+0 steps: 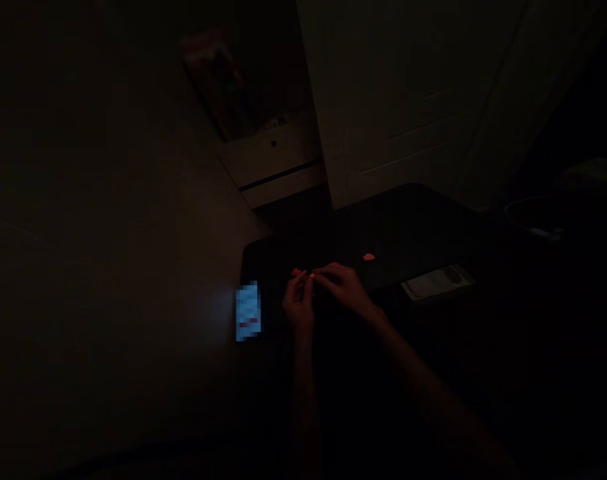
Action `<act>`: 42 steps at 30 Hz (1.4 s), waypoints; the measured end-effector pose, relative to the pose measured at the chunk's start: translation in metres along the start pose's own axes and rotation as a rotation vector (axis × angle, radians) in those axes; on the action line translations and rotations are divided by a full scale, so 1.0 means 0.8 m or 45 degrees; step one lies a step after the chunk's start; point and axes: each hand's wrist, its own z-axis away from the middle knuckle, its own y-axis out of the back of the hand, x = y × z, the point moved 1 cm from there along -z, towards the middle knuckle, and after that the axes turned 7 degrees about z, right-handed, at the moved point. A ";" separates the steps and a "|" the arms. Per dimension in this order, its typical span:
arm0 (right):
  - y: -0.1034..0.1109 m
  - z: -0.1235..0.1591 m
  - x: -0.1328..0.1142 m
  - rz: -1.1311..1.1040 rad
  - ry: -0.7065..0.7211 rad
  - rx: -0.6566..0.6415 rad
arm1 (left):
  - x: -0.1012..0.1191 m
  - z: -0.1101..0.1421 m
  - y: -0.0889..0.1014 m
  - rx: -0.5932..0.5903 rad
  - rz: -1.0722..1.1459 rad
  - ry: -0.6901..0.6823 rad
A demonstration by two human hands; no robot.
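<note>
The room is very dark. My left hand [298, 301] and my right hand [344, 285] meet over a dark table [413, 227], fingertips pinched together on a small orange piece [303, 273]. What that piece is stays too dim to name. A second small orange piece [368, 257] lies on the table a little beyond my right hand. A lit phone screen [248, 311] glows blue just left of my left hand.
A pale booklet or packet [438, 283] lies on the table to the right. A light drawer unit [276, 163] stands behind the table, next to a white door [408, 100]. A dim round container [533, 220] sits at the far right.
</note>
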 end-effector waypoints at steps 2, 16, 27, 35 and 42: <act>0.003 0.000 -0.003 0.000 0.020 -0.032 | -0.001 0.000 0.001 -0.017 0.001 -0.014; 0.008 -0.001 0.009 0.009 -0.010 -0.043 | 0.005 0.002 -0.004 0.004 0.029 0.089; 0.006 -0.002 0.016 -0.096 -0.151 -0.092 | 0.000 -0.001 0.001 -0.012 0.004 0.126; 0.009 -0.004 0.011 -0.195 -0.204 -0.093 | 0.003 -0.001 0.001 -0.012 -0.026 0.097; 0.013 -0.004 0.007 -0.211 -0.196 -0.099 | 0.002 -0.003 0.003 -0.057 -0.051 0.057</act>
